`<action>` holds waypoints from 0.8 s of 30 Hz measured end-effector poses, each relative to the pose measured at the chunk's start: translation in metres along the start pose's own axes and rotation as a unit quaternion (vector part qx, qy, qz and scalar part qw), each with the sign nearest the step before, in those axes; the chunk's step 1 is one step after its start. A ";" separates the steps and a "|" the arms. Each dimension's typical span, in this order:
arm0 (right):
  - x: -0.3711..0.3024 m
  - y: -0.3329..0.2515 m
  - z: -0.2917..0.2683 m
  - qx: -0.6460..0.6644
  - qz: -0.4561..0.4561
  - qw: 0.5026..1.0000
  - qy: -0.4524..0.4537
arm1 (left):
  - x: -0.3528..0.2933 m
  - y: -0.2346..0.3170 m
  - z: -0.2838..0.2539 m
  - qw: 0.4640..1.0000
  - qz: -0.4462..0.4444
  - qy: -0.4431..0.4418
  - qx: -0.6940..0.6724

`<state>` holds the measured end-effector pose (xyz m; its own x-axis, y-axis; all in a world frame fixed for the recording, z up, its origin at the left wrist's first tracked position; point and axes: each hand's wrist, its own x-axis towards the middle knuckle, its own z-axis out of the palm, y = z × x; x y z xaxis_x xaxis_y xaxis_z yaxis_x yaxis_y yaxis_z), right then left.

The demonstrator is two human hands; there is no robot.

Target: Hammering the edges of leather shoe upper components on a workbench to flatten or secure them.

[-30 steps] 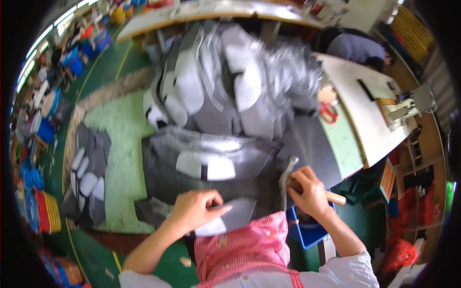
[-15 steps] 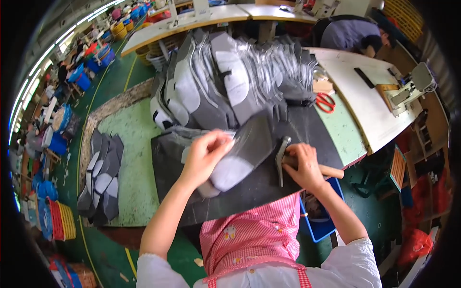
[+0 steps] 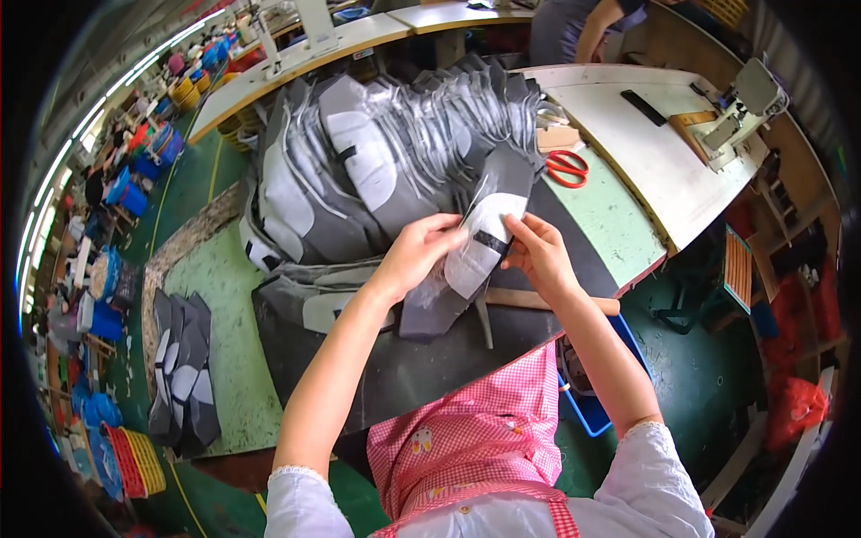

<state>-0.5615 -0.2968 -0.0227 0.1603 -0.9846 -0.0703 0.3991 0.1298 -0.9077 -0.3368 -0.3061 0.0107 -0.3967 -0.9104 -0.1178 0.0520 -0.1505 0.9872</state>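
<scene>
A dark grey cut fabric piece with a white patch and a small black tab (image 3: 473,263) is held up slantwise over the black board (image 3: 386,381). My left hand (image 3: 420,255) pinches its left edge, and the fingers of my right hand (image 3: 540,255) close on its right edge. Below them a hammer (image 3: 558,302) lies on the board, its wooden handle pointing right and its head partly covered by the piece. Beside my left forearm is a low stack of similar pieces (image 3: 314,289). A large heap of them (image 3: 372,170) stands just beyond my hands.
Red-handled scissors (image 3: 567,169) lie on the green tabletop at the right. A smaller pile of grey pieces (image 3: 184,377) sits at the left. A blue bin (image 3: 603,418) stands beneath the table's right side. Past the white table (image 3: 619,103), another person (image 3: 574,31) bends over.
My right hand has let go of the hammer and taken the fabric piece's right edge. The piece has turned, and its black tab now shows. The person at the back has shifted left.
</scene>
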 end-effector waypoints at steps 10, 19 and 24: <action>0.030 -0.041 -0.075 -0.227 0.027 0.970 0.083 | 0.031 -0.005 0.003 0.999 -0.001 -0.051 0.005; 0.090 -0.050 -0.086 -0.422 -0.162 0.892 0.007 | 0.058 -0.014 0.011 0.998 -0.035 -0.015 0.042; 0.048 -0.017 -0.047 -0.558 -0.277 0.782 -0.013 | 0.059 -0.022 0.003 0.997 -0.013 0.040 0.061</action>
<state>-0.6028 -0.3514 -0.0300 0.2662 -0.8490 0.4565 -0.6198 -0.5134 -0.5935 -0.3637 -0.3551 -0.0172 -0.3213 -0.9356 -0.1466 -0.0719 -0.1303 0.9889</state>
